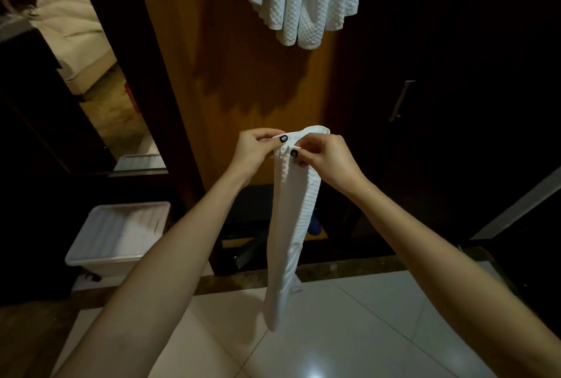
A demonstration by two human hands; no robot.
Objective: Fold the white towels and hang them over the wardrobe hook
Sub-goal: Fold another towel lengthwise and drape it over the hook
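White towel (293, 226) pinched between both hands over glossy pale floor tiles (349, 341).

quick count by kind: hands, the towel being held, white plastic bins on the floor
hands: 2, left hand and right hand
held towel: 1
white plastic bins: 1, bin at lower left
total: 4
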